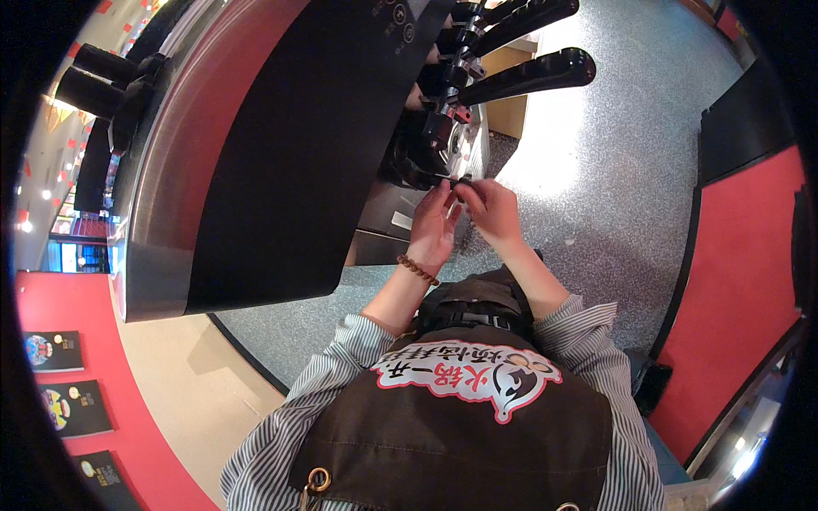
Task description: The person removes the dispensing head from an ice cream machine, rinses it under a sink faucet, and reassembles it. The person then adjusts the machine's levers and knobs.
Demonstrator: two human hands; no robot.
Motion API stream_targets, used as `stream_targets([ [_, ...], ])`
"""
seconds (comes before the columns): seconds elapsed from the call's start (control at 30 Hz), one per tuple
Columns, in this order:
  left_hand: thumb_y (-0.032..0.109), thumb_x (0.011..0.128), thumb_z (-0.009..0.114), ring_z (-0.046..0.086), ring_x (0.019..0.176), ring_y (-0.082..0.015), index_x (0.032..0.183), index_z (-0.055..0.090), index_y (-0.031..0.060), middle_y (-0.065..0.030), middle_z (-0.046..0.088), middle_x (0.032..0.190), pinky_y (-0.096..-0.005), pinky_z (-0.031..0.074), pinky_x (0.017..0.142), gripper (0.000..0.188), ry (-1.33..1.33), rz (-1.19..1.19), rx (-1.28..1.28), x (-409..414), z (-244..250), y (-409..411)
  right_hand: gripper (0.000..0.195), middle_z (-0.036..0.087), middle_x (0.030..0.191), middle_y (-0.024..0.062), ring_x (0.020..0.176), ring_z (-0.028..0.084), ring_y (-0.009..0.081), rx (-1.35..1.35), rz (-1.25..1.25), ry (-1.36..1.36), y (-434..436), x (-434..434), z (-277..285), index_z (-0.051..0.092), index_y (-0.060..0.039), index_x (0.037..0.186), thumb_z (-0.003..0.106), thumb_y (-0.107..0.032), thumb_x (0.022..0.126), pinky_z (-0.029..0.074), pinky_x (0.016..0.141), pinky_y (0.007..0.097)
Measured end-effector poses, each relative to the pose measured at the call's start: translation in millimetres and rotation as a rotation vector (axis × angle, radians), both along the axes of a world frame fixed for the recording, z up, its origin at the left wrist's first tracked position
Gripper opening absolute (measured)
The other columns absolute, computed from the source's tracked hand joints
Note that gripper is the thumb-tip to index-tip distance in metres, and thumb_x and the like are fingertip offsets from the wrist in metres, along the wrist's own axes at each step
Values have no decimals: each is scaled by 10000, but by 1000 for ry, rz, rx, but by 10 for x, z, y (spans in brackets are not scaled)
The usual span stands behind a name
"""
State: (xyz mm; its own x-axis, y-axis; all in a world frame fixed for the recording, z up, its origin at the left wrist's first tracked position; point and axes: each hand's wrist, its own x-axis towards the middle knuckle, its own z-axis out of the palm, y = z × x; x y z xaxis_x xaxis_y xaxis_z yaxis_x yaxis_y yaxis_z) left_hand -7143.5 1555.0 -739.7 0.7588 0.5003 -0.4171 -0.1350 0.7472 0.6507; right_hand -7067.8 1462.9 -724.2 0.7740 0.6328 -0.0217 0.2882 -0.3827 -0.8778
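Note:
In front of me stands a dispensing machine with a black front panel (275, 166), apparently a soft-serve ice cream machine. Long black lever handles (530, 76) stick out from its metal and black dispensing head (441, 128). Below the head, my left hand (434, 223), with a brown bead bracelet (417, 269) on the wrist, has its fingertips raised beside a black curved part (412, 174) of the machine. My right hand (491, 207) pinches a small dark piece (464, 181) right next to the left fingertips. Fingers hide most of that piece.
Grey speckled floor (626, 128) lies to the right of the machine, with a bright light patch on it. A red panel with a black edge (735, 268) stands farther right. Behind the levers is a wooden cabinet side (508, 115). Framed pictures (54, 351) hang on the red wall at left.

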Motion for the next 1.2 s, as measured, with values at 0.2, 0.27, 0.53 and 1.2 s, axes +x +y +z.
stream_targets([
  [0.2,250,859,558,523,904,-102,994,579,105,23,587,979,-273,410,763,199,-23,-33,-6,-36,11,39,392,528,1012,139,800,587,284,187,-16,111,-62,-55,-99,513,-35,1087,659,-109,731,482,654,350],
  [0.27,251,859,557,522,897,-97,1000,577,103,23,587,985,-270,409,760,205,-43,-54,-4,-36,-46,73,446,507,1084,141,874,584,275,504,-21,-203,-146,-122,-61,479,-77,1145,656,-118,738,483,667,333],
  [0.53,301,844,573,526,842,-100,1007,568,91,3,588,960,-256,419,718,265,-26,-54,-82,-36,-63,93,206,583,849,97,694,590,136,302,-104,144,77,-51,-181,566,-6,1023,561,-92,835,490,560,269],
  [1.2,314,793,642,535,800,-87,919,595,133,39,588,834,-225,406,686,225,56,12,-140,-10,-102,143,294,582,637,126,509,586,207,-50,-26,405,38,108,-70,580,37,920,670,-192,758,459,501,300],
])
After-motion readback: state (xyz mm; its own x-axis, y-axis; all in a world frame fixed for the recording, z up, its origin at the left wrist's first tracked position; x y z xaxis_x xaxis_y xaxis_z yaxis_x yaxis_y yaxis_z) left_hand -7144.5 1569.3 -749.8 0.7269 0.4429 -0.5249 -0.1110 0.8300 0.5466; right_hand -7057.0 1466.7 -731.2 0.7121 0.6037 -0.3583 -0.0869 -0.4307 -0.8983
